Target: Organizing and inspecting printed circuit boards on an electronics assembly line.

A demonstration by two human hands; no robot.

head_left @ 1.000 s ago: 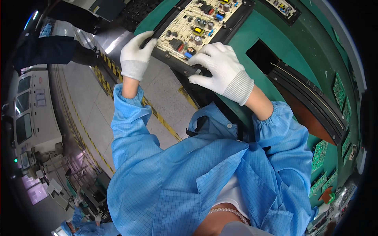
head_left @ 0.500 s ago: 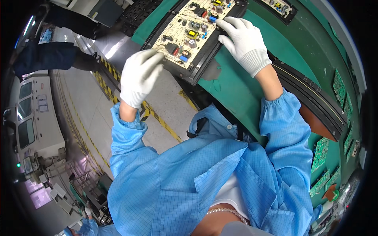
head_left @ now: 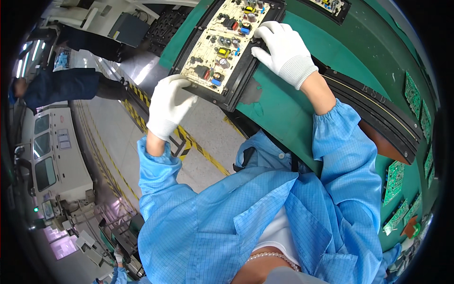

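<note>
Now both gloved hands, left (head_left: pixel 168 106) and right (head_left: pixel 283 52), grip the black tray (head_left: pixel 236 87) holding a beige circuit board (head_left: pixel 222 40).

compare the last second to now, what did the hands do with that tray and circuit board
The right hand left the near edge of the black tray and moved up its far side, where it now rests by the circuit board. The left hand slid from the tray's left corner down to its near edge and grips it there. The tray has swung a little farther from the body. It remains on the green bench, still loaded.

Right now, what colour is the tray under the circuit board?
Black tray, holding the beige circuit board; clearest in the head view.
</note>
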